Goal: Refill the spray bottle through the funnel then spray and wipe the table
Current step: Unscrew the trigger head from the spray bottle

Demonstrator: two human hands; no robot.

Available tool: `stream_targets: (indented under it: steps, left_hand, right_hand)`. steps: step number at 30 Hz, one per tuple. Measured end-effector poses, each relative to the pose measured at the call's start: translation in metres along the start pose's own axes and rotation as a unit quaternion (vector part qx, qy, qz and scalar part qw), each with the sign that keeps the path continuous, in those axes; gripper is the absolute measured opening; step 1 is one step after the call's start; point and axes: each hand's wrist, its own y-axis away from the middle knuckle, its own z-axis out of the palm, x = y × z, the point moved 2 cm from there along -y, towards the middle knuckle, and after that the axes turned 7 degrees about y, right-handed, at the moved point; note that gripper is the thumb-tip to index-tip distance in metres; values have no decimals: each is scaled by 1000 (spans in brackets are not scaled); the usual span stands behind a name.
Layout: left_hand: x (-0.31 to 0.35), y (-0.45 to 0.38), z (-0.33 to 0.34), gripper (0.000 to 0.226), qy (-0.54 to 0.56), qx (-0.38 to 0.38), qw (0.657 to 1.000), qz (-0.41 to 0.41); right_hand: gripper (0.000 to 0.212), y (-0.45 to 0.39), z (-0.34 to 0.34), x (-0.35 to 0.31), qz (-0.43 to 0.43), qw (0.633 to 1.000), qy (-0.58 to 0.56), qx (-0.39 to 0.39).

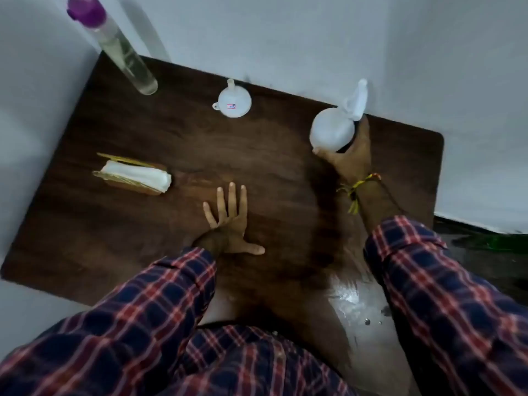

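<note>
Presently, the spray bottle [333, 130] stands at the table's [143, 238] far right, my right hand [347, 155] wrapped round it; funnel [235, 102] unused. Left hand [228, 221] lies flat, fingers spread. Next, I judge: unscrew the head.

1. The scene is dimly and coolly lit; the walls are rendered grey-blue.
2. A broad dark shadow is cast across the middle of the table [120, 224].
3. Glare is seen on the wet patch [354, 304] at the near edge.
4. Soft blur is spread throughout.
5. Straight lines are bent by wide-angle distortion at the edges.
</note>
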Motion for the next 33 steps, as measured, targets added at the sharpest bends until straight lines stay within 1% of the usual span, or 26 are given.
stream_targets:
  steps: [6,7,10,13,16,18,20,22,24,26,28,29,31,33]
  left_hand:
    - [-4,-5,4,156,2,0,1000,10]
    - [-5,-7,4,156,3,-1,1000,10]
    - [-7,-10,6,156,1,9,1000,11]
    - [-5,-10,6,157,-6,3,1000,12]
    - [-6,-10,4,157,-2,-9,1000,5]
    - [-7,-9,5,158,2,5,1000,10]
    - [-7,-5,8,158,11,36,999,21]
    - [-11,1,7,152,29,61,997,33]
    - [-15,6,1,134,73,73,994,39]
    - [-17,18,-9,99,173,95,978,70]
    - [-14,45,-18,67,294,117,937,146]
    - [-8,64,-21,59,335,110,915,194]
    - [6,107,-26,58,378,79,876,287]
    - [18,135,-25,64,403,49,848,341]
  right_hand:
    - [88,-12,21,-17,78,993,-42,74]
    - [83,-12,23,-18,85,991,-50,90]
    - [75,3,23,-23,101,988,-53,105]
    - [74,46,18,-24,102,986,-65,111]
    - [74,105,18,-28,129,982,-79,111]
    - [70,147,20,-31,146,979,-66,123]
    - [61,184,20,-34,150,981,-40,116]
    - [47,217,17,-38,150,982,-32,107]
    - [45,242,14,-42,145,985,-22,90]
    - [43,265,10,-48,154,986,-31,58]
    - [41,283,7,-55,151,987,-50,37]
    - [43,289,6,-58,147,987,-58,27]
    - [46,298,6,-68,132,988,-77,10]
    - [53,300,7,-80,111,991,-77,1]
